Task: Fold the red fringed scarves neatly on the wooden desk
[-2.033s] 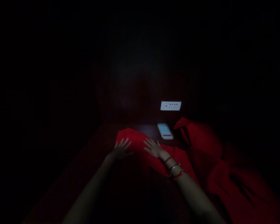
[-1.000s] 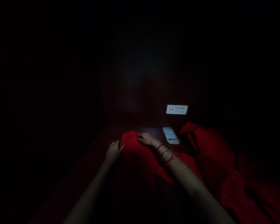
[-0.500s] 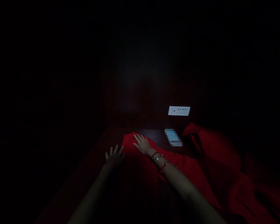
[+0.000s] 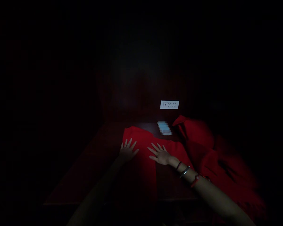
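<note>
A red cloth (image 4: 141, 138) lies spread over a dark table, with one strip running toward me and over the near edge. My left hand (image 4: 128, 153) rests on its left side, fingers spread, a ring on one finger. Over the right edge of the strip, my right hand (image 4: 160, 154) lies palm down with its fingers apart. Bracelets circle the right wrist. Neither hand grips the fabric. Much of the cloth near my forearms is lost in shadow.
A bunched heap of red cloth (image 4: 198, 131) sits at the right. A blurred-out flat pale object (image 4: 164, 128) lies at the back of the dark table (image 4: 85, 175). Above it, a white socket panel (image 4: 169, 104) is on the wall. The surroundings are very dark.
My right hand has moved right and nearer to me across the cloth. My left hand has shifted right onto the fabric. The view has moved, showing the table's near edge.
</note>
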